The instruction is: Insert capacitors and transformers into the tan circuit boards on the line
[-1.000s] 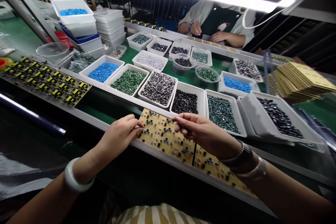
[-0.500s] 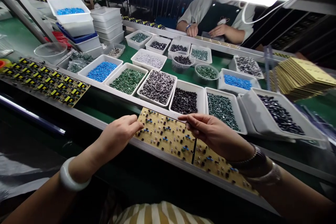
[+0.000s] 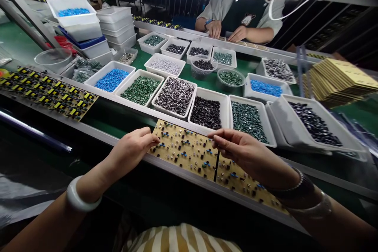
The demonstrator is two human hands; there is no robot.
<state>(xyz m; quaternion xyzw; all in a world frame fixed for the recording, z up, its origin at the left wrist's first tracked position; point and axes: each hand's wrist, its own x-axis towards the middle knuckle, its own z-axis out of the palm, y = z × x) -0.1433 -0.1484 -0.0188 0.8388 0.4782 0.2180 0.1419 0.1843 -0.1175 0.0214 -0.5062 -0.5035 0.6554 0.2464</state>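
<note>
Circuit boards, two of them, lie end to end along the near rail, split by a thin dark gap; both carry many small blue, black and silvery components, too small to count. The person's left hand is at the left edge of the first board, thumb and forefinger brought together in a narrow pinch. The right hand is over the gap, its thumb and forefinger likewise nearly meeting; whether either pinch holds a component cannot be told. One pale bangle circles the left wrist; two bands sit on the right.

Just beyond stand five white trays in a row: one blue tray-load, one green, one black-and-silver, one black and one dark green. To their right, one tilted tray holds black parts. Two round tubs stand behind the row, and farther off four small trays line up. Across the bench, a co-worker's two hands rest at the far rail. One stack of tan panels leans at right.
</note>
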